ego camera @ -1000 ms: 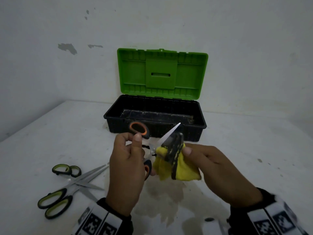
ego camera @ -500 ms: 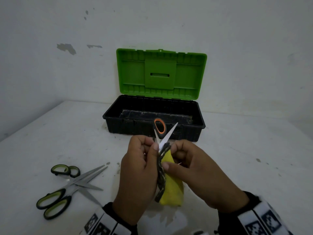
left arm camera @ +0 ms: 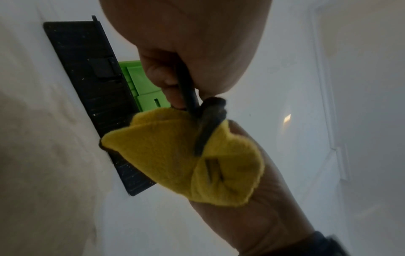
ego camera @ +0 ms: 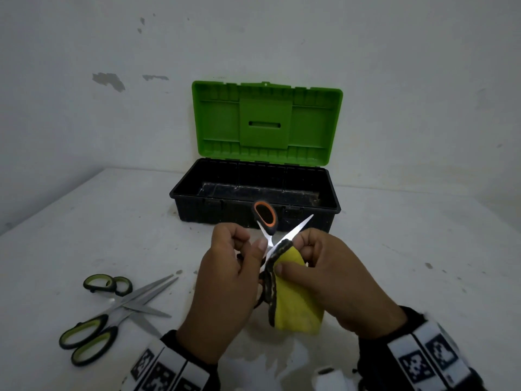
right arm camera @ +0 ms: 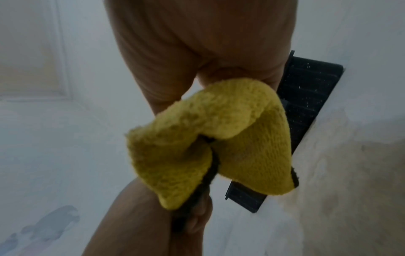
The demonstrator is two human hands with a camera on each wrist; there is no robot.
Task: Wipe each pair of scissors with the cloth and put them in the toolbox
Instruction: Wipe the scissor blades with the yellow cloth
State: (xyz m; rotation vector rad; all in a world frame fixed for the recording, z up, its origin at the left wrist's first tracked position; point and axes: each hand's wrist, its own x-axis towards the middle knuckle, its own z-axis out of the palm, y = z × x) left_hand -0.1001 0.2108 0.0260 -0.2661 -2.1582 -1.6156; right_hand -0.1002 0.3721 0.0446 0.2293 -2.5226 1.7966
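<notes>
Head view first — what are your hands doing?
— Your left hand (ego camera: 225,280) grips the orange-handled scissors (ego camera: 270,230), blades spread. Your right hand (ego camera: 324,277) pinches the yellow cloth (ego camera: 296,303), which is folded around one blade.

— And the rest?
— Two green-handled scissors (ego camera: 112,311) lie crossed on the white table (ego camera: 423,263), left of your hands. Behind your hands the toolbox (ego camera: 253,204) stands with its green lid (ego camera: 266,122) upright.

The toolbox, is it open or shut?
Open: the toolbox has its green lid standing upright against the wall, black tray exposed.
</notes>
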